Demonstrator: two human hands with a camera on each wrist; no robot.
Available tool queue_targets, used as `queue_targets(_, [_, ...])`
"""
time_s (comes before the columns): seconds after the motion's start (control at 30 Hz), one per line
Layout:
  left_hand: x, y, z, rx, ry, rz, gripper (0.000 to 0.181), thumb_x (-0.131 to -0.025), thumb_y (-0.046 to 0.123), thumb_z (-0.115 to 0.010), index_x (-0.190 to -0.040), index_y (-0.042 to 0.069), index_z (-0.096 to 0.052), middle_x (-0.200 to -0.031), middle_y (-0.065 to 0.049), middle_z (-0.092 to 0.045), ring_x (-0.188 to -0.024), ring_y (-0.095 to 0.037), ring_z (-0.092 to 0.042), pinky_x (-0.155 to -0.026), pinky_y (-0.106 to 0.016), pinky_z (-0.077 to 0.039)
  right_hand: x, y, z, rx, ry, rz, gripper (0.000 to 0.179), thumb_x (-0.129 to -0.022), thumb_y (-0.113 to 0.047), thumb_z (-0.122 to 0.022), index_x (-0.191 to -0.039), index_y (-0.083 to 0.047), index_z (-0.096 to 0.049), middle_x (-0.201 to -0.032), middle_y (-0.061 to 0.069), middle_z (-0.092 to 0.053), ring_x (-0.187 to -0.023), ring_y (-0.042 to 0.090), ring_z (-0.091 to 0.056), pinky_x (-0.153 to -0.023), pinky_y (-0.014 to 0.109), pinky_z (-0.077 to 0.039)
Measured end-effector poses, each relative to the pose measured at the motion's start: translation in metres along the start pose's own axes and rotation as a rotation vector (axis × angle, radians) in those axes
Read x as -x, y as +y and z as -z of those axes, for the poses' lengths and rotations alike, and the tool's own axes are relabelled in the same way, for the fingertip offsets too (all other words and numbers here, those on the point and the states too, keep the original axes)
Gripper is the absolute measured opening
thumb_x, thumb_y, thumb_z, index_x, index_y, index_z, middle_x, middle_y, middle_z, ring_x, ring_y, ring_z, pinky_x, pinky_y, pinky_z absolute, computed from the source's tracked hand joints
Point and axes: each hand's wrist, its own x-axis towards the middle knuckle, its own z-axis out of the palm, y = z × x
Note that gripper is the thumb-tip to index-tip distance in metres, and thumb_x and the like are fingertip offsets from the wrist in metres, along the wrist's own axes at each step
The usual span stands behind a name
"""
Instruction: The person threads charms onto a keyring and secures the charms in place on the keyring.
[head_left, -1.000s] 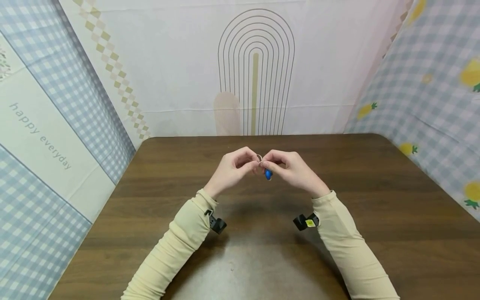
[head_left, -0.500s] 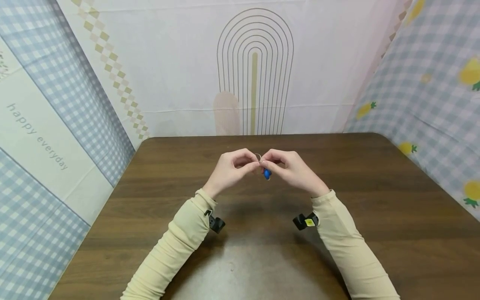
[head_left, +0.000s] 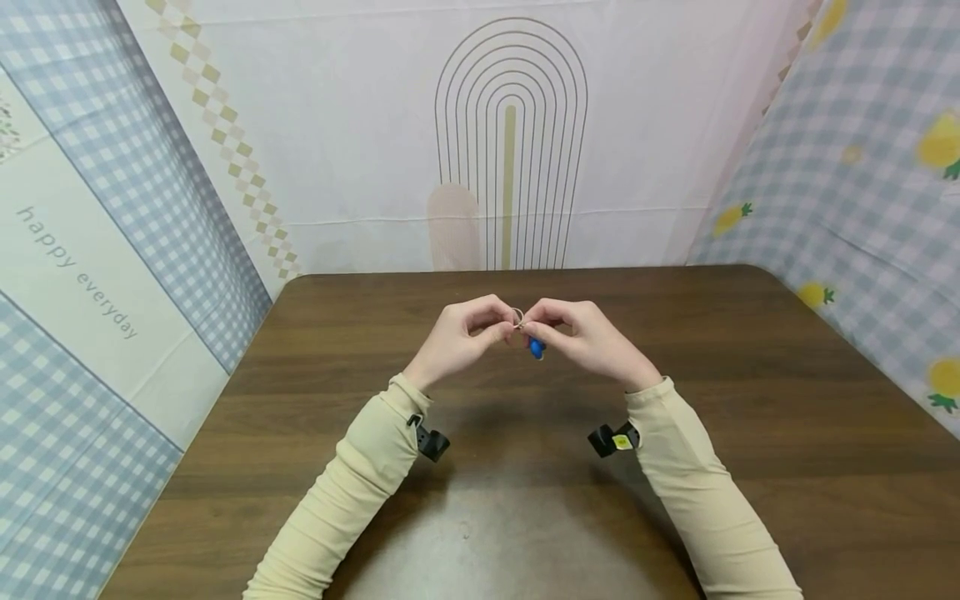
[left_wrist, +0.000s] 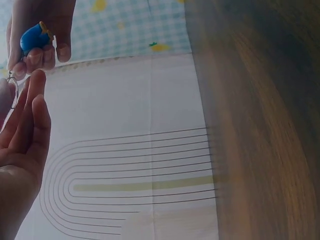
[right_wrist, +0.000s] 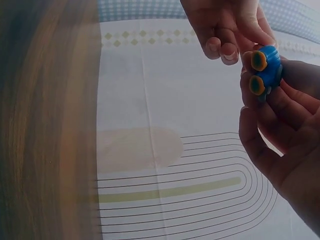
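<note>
Above the table, fingertips almost meeting, both hands work on a keychain. Its metal ring [head_left: 518,317] shows between them in the head view, pinched by the thumb and fingers of my left hand [head_left: 467,335]. My right hand [head_left: 588,337] pinches the keychain close to its small blue figure [head_left: 537,347], which hangs below the thumb. In the right wrist view the blue figure [right_wrist: 270,66] shows two orange-rimmed round ends with dark green middles. From the left wrist, the ring [left_wrist: 13,93] appears as a thin loop beside the left fingers.
Under the hands lies a dark brown wooden table [head_left: 480,467]. A white cloth [head_left: 352,142] with printed arches hangs behind it, with blue checked cloths [head_left: 862,192] at the sides. Black wrist cameras [head_left: 432,444] are strapped over the cream sleeves [head_left: 360,475].
Both hands stay in nearly the same place, still pinching the keychain. The ring and the blue figure have shifted only slightly between the fingers.
</note>
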Motion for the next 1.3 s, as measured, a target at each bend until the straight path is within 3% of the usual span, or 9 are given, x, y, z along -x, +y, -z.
queue_targets(0.1, [0.0001, -0.0010, -0.0008, 0.006, 0.017, -0.007, 0.006, -0.093, 0.005, -0.063, -0.095, 0.001, -0.067, -0.084, -0.017, -0.068, -0.078, -0.033, -0.067, -0.067, -0.023, -0.053, 0.0001, 0.0002, -0.0003, -0.013, 0.000, 0.005, 0.011, -0.096, -0.015, -0.060, -0.094, -0.006, -0.066, -0.074, 0.000, -0.065, -0.070, 0.010, -0.060, -0.070, 0.026, -0.052])
queue_targets(0.33, [-0.0006, -0.0019, -0.0024, 0.004, 0.067, -0.027, 0.007, -0.090, 0.006, -0.066, -0.095, 0.002, -0.069, -0.086, -0.013, -0.069, -0.076, -0.012, -0.066, -0.069, -0.025, -0.055, -0.0011, -0.0008, -0.0015, -0.033, 0.002, 0.004, 0.009, -0.097, -0.015, -0.059, -0.093, -0.009, -0.065, -0.073, 0.000, -0.064, -0.069, 0.017, -0.060, -0.068, 0.025, -0.051])
queue_targets(0.47, [-0.0002, -0.0002, -0.0015, -0.004, 0.072, -0.058, 0.007, -0.087, 0.007, -0.071, -0.093, 0.004, -0.070, -0.090, -0.011, -0.069, -0.080, -0.009, -0.067, -0.076, -0.028, -0.057, -0.0017, -0.0022, -0.0020, -0.042, -0.003, -0.001, 0.008, -0.097, -0.016, -0.059, -0.093, -0.011, -0.064, -0.073, 0.000, -0.063, -0.071, 0.012, -0.059, -0.068, 0.027, -0.051])
queue_targets(0.87, [-0.0017, 0.0004, -0.0028, -0.125, 0.018, -0.206, 0.004, -0.087, 0.000, -0.067, -0.089, -0.003, -0.065, -0.090, -0.011, -0.065, -0.085, -0.017, -0.064, -0.081, -0.024, -0.056, 0.0002, -0.0021, 0.0018, -0.038, -0.039, -0.002, 0.009, -0.097, -0.015, -0.059, -0.091, -0.010, -0.064, -0.073, -0.001, -0.062, -0.071, 0.010, -0.058, -0.067, 0.023, -0.049])
queue_targets(1.3, [-0.0008, 0.0007, 0.0007, -0.160, -0.041, -0.185, 0.003, -0.090, 0.002, -0.065, -0.088, 0.000, -0.065, -0.089, -0.009, -0.065, -0.086, -0.014, -0.061, -0.079, -0.023, -0.055, 0.0033, -0.0011, 0.0071, -0.025, -0.068, 0.000, 0.007, -0.096, -0.013, -0.059, -0.091, -0.012, -0.064, -0.074, -0.001, -0.063, -0.070, 0.012, -0.058, -0.067, 0.025, -0.050])
